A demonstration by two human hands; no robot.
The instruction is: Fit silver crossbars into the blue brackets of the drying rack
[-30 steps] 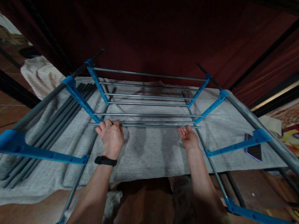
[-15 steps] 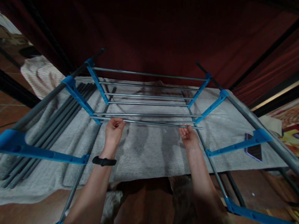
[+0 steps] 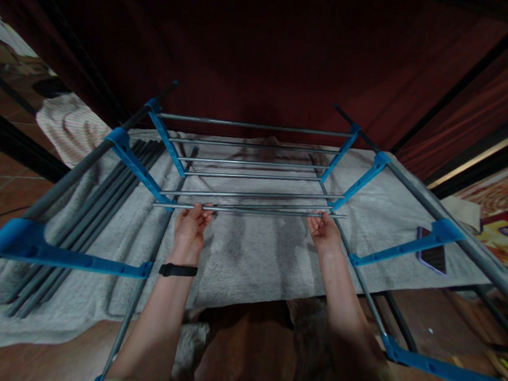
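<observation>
Thin grey metal-looking rod (image 3: pixel 261 211), pinched by both left hand (image 3: pixel 189 226) and right hand (image 3: pixel 324 233), lies across above grey fleecy blanket (image 3: pixel 253 260) beside blue plastic brackets (image 3: pixel 137 169); likely light, stiff, slightly slippery, best gripped toward both ends.

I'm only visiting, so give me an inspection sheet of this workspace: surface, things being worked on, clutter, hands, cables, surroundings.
Surface: wrinkled grey cloth.
Job's things: a grey rod held level; a frame of tubes with blue brackets; loose tubes lying at left.
Clutter: a phone-like object at right; striped cloth at left.
Hands: left hand and right hand both hold the rod.
Cables: thin dark line on the floor, possibly a cable.
Surroundings: dark red fabric behind.
</observation>
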